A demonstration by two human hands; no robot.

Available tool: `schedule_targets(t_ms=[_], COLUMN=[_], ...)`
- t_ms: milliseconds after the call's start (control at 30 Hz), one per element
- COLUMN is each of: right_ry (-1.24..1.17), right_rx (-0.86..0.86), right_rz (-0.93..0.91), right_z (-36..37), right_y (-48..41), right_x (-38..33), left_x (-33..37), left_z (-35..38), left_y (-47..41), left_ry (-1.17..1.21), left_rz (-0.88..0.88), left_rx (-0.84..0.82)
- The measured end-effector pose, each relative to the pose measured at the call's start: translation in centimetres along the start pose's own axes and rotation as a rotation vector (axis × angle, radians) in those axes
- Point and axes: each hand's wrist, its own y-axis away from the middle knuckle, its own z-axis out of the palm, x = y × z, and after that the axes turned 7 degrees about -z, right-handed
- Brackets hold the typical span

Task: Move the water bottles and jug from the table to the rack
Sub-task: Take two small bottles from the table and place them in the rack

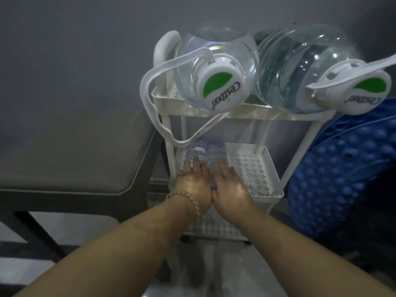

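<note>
A white three-tier rack stands right of the table. Two large clear water jugs lie on their sides on its top shelf, the left jug and the right jug, each with a white cap bearing a green mark and a white carry strap. On the middle shelf lie clear plastic water bottles, blurred, at the shelf's left side. My left hand and my right hand rest side by side on top of the bottles, fingers extended over them. How firmly either hand grips is unclear.
The grey table with dark legs fills the left, its edge close to the rack. A blue bumpy plastic basket leans against the rack's right side. The left jug's strap hangs down over the rack's left post. A grey wall is behind.
</note>
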Motion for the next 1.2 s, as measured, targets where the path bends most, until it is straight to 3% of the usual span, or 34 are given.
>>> schedule_targets(t_ms=[67,233,433,567,867,1033,1200], right_ry=[0.105,0.025,0.095,0.129,-0.01,-0.025,-0.067], right_rx=[0.039,0.015,0.131,0.164,0.144,0.029,-0.065], right_rz=[0.007,0.157,0.107,0.077,0.106,0.066,-0.013], right_z=[0.3,1.6,2.5,2.6,-3.4,-13.4,-25.2], right_y=[-0.1,0.1,0.9,1.5,8.3,15.7,20.4], right_x=[-0.1,-1.1,-1.1,-1.4,-5.0,-9.5,-13.5], left_x=[-0.4,-1.4,-1.4,-1.6,-0.8,-1.0,-2.0], left_z=[0.4,1.6,2.8,2.9,-1.2,-9.1,-21.4], left_y=[0.0,1.1,2.3,3.2,12.0,22.0,30.7], left_ry=[-0.056,-0.003,-0.098,-0.104,0.12,0.044,0.081], left_rz=[0.03,0.084,0.081,0.06,0.065,0.082,-0.013], left_rx=[0.038,0.194,0.424,0.475,0.434,0.168,0.09])
